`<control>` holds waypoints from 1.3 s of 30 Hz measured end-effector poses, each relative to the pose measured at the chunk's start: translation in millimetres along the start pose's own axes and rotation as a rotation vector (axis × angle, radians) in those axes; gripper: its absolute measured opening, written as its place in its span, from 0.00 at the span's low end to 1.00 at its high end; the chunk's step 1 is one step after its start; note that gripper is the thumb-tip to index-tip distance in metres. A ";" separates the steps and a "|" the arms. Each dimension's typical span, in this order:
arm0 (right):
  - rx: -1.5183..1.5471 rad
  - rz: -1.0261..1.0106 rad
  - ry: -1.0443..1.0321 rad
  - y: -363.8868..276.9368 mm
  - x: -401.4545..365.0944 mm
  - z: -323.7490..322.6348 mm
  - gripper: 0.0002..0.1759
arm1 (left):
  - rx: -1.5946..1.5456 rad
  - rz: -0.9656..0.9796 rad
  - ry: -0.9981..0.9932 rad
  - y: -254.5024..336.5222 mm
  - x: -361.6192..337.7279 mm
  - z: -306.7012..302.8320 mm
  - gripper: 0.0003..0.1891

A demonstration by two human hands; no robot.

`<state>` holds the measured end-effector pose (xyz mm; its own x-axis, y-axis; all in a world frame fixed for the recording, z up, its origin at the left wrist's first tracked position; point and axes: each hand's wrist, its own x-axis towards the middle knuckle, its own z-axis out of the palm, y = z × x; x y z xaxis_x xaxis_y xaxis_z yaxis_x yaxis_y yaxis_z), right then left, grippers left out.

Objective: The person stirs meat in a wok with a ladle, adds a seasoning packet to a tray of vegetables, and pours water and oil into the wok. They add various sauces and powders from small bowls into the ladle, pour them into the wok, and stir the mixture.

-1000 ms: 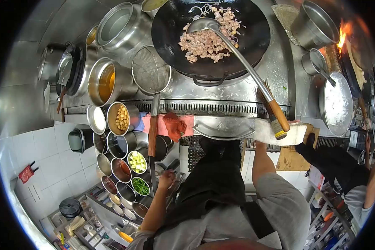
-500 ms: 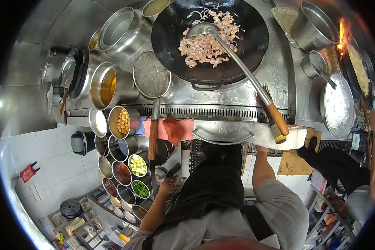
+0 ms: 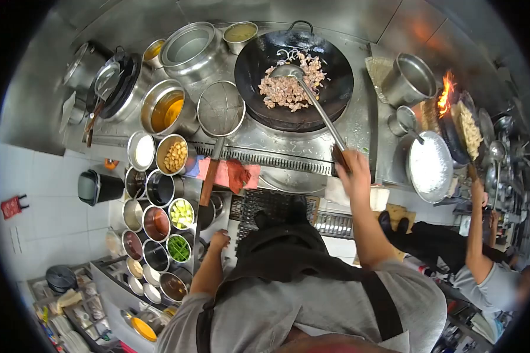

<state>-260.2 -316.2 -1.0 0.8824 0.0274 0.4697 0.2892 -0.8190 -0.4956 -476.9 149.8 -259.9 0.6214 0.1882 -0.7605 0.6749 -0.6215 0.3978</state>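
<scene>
My right hand (image 3: 355, 170) is closed around the wooden end of a long-handled ladle (image 3: 319, 110). The ladle's bowl rests on chopped pale meat (image 3: 285, 93) with sliced onion in a black wok (image 3: 338, 76). Down at the left, my left hand (image 3: 219, 240) is low beside the counter edge, near a metal pot of green vegetables (image 3: 178, 249); its fingers are too small and hidden to read. Nearest the wok on the left lies a wire strainer (image 3: 221, 109), its wooden handle extending over the counter edge.
Several metal pots hold ingredients, including fried pieces (image 3: 175, 157) and diced pale-green vegetable (image 3: 181, 214). A pot of orange liquid (image 3: 169, 112) stands left. Flames (image 3: 446, 94) rise at a second wok on the right, where a co-worker's arm (image 3: 478, 235) reaches in. A white bowl (image 3: 431, 167) is nearby.
My right hand has come up from below the counter edge and gripped the ladle's handle. My left hand has shifted slightly, and the camera view has moved, showing more of the wok's far side.
</scene>
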 end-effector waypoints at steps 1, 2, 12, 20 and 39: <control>-0.097 -0.028 -0.009 6.6 23.3 0.9 0.27 | -0.227 -0.175 -0.036 -5.6 14.4 6.3 0.20; -0.120 0.083 -0.279 30.5 33.1 13.5 0.29 | -0.287 -0.169 -0.019 -9.2 21.5 8.8 0.20; 0.011 0.347 -0.389 60.9 76.7 20.4 0.31 | -0.320 -0.177 0.059 18.1 -13.9 37.3 0.17; 0.246 0.331 -0.665 28.1 65.1 -1.6 0.33 | -0.043 -0.002 -0.032 80.8 -44.8 23.9 0.13; -0.227 0.164 -0.667 -25.3 0.2 -221.9 0.31 | 0.242 1.233 0.658 437.6 -93.7 -85.9 0.13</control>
<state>-349.7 -422.6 173.7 0.9674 0.1786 -0.1794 0.1134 -0.9393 -0.3238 -205.5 -74.4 29.5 0.8671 -0.2898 0.4051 -0.4700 -0.7453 0.4729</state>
